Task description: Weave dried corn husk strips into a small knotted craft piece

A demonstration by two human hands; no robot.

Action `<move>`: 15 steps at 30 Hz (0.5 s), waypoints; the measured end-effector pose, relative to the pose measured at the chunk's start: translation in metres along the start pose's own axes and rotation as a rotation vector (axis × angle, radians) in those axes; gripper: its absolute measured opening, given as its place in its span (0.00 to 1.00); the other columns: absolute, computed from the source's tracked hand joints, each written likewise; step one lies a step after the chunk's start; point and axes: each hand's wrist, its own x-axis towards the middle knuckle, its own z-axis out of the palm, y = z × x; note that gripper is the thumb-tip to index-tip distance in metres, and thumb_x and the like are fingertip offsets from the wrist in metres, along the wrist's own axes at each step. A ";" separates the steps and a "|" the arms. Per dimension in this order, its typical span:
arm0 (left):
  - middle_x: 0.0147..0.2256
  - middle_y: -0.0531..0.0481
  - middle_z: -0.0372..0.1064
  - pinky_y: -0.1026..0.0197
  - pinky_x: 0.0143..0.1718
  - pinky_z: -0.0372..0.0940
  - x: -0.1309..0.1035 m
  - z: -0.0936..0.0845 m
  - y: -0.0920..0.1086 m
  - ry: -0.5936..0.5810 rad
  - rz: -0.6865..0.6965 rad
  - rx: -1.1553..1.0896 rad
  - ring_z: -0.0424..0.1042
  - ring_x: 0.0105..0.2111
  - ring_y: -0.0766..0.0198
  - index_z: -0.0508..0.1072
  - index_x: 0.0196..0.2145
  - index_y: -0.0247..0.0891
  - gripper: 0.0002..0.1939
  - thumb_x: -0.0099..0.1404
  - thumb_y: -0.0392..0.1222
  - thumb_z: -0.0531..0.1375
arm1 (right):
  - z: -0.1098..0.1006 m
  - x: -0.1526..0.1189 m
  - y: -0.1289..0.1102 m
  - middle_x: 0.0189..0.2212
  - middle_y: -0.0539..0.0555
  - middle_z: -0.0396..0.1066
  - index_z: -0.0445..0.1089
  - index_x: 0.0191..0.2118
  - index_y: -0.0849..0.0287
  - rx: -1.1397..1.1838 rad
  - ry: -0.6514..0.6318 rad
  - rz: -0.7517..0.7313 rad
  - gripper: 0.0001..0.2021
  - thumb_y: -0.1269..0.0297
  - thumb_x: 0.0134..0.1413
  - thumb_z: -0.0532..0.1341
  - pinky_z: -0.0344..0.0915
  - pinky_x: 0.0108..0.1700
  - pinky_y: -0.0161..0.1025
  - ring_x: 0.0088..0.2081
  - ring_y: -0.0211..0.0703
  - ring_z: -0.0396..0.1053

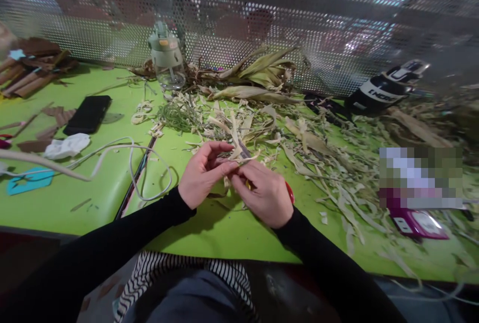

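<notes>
Over the near part of the table, my two hands meet at a piece of pale dried husk [236, 153]. My left hand [205, 171] is closed, pinching the husk between thumb and fingers. Closed around scissors is my right hand [264, 191]; a grey blade [244, 150] points away past the fingers, and a bit of red handle [290, 192] shows beside the palm. Most of the scissors is hidden by the hand. Just beyond lie many cut husk strips [258, 123] and a tangle of green shreds [174, 116].
A clear drink bottle [168, 59] stands behind the scraps; a black bottle [381, 91] lies tilted at right. Larger dried husks [265, 71] rest against the perforated metal screen [232, 9]. Leftward are a black phone [89, 114], white cable [132, 163] and crumpled tissue [67, 146].
</notes>
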 end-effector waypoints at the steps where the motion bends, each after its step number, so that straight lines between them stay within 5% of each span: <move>1: 0.38 0.51 0.69 0.66 0.39 0.65 0.000 0.001 -0.001 0.003 0.004 -0.010 0.69 0.33 0.71 0.67 0.38 0.36 0.15 0.53 0.36 0.66 | 0.002 0.000 -0.002 0.22 0.51 0.66 0.67 0.23 0.61 0.030 -0.028 0.000 0.11 0.69 0.56 0.56 0.58 0.27 0.32 0.24 0.35 0.63; 11: 0.33 0.52 0.73 0.66 0.36 0.68 -0.001 -0.001 -0.003 -0.061 -0.022 -0.129 0.72 0.31 0.70 0.69 0.39 0.36 0.14 0.54 0.36 0.65 | 0.010 -0.001 0.000 0.20 0.49 0.64 0.68 0.23 0.61 0.306 -0.227 -0.115 0.12 0.68 0.56 0.57 0.56 0.27 0.30 0.24 0.33 0.61; 15: 0.32 0.52 0.74 0.65 0.37 0.68 0.001 -0.003 -0.001 -0.107 -0.030 -0.194 0.73 0.31 0.69 0.72 0.41 0.36 0.15 0.54 0.37 0.66 | 0.001 0.004 0.007 0.17 0.48 0.60 0.65 0.20 0.61 0.340 -0.217 0.130 0.19 0.54 0.57 0.56 0.52 0.24 0.31 0.20 0.32 0.56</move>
